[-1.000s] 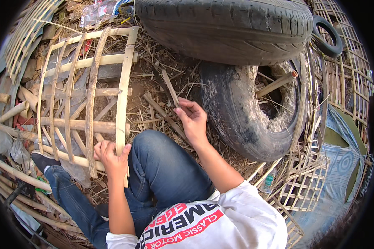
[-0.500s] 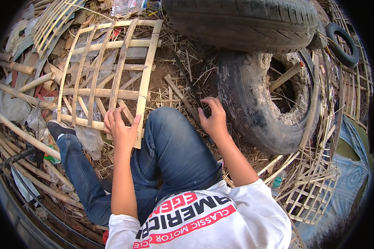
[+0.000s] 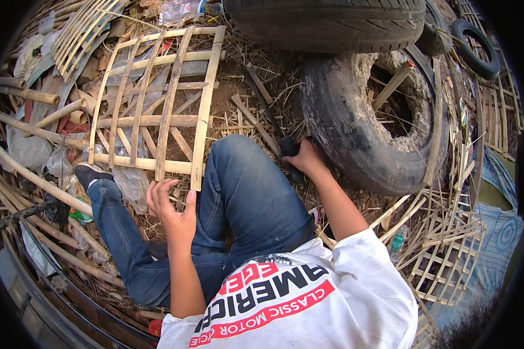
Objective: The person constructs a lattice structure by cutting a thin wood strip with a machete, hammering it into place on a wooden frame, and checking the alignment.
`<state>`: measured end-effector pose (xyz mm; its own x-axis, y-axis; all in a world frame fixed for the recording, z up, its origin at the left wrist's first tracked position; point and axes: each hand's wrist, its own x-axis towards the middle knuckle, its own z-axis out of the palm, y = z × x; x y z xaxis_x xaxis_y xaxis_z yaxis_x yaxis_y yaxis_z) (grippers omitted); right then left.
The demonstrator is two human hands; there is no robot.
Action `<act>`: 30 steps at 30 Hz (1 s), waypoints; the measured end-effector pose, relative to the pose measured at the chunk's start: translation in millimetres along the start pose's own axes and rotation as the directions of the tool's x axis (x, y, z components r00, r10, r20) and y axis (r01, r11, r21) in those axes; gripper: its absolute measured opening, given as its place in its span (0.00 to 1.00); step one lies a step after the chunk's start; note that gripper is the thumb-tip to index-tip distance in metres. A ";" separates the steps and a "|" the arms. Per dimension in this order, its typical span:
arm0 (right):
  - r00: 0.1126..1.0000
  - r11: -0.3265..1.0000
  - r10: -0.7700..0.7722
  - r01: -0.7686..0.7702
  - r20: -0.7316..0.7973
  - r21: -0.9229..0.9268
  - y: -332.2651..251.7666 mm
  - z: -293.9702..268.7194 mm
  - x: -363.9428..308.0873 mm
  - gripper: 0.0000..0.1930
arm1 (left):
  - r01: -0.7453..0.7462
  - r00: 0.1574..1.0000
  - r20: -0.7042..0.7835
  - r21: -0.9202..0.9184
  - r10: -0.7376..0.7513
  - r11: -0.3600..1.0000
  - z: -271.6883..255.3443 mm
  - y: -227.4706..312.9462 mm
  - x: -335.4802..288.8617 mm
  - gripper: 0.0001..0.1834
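A woven bamboo lattice panel [image 3: 164, 119] lies in front of me, its slats crossing at wide gaps. My left hand [image 3: 176, 210] is just below its near edge, fingers curved and apart with nothing in them. On the ground to the right of my knee lies a machete [image 3: 289, 148] with a black handle and a long dark blade pointing away from me. My right hand [image 3: 308, 160] has its thumb and fingers around that handle; part of the grip is hidden by the hand.
A worn tyre with a crumbling pale lining [image 3: 355, 125] lies to the right, bamboo standing in its hole. Another tyre [image 3: 326, 26] sits beyond it. Bamboo poles [image 3: 41, 136] and plastic scraps fill the left side. A smaller lattice [image 3: 448, 264] lies at lower right.
My right hand has come down onto the machete's handle. My left hand has dropped away from the lattice's near edge, its fingers still apart.
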<state>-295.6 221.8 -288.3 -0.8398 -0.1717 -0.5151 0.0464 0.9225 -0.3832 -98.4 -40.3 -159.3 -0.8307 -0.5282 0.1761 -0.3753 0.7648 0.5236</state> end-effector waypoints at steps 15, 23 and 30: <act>0.914 0.951 -0.307 0.303 -0.265 -0.059 18.1 29.4 -25.5 0.19 | -0.016 0.994 0.105 -0.081 0.024 0.997 -1.8 18.7 -18.4 0.16; 0.970 0.930 -0.240 0.239 0.031 -0.281 -6.7 35.4 -13.8 0.09 | 0.061 0.997 0.044 -0.095 -0.057 0.994 -12.6 0.5 -31.4 0.15; 0.983 0.979 -0.136 0.115 0.121 0.168 -27.9 -18.4 -45.5 0.12 | 0.067 0.998 0.011 -0.068 -0.066 0.995 -30.7 -5.1 -34.4 0.16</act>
<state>-268.7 210.3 -240.1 -0.7665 -0.3365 -0.5470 0.0398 0.8252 -0.5634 -55.3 -37.4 -142.4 -0.8087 -0.5733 0.1319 -0.4007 0.7010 0.5900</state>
